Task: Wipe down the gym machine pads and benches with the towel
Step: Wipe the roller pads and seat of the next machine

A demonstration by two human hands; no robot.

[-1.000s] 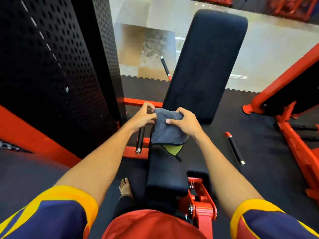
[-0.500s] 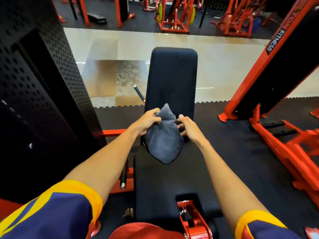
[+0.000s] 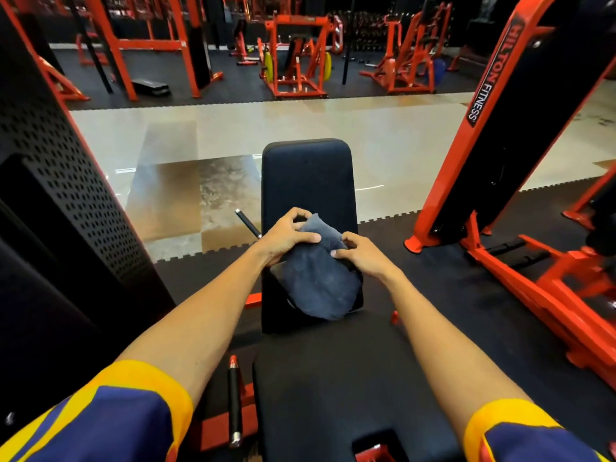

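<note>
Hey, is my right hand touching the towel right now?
Touching. In the head view the right hand pinches the towel at its upper edge, with no gap.

Grey towel bunched, hanging over black bench back pad, w/ seat pad below

Both arms extended forward, bare below the short sleeves, converging at the hands. The left hand grips the top of the towel, fingers curled, thumb laid across it; the right hand, just beside it, pinches the same edge with bent fingers.
</note>
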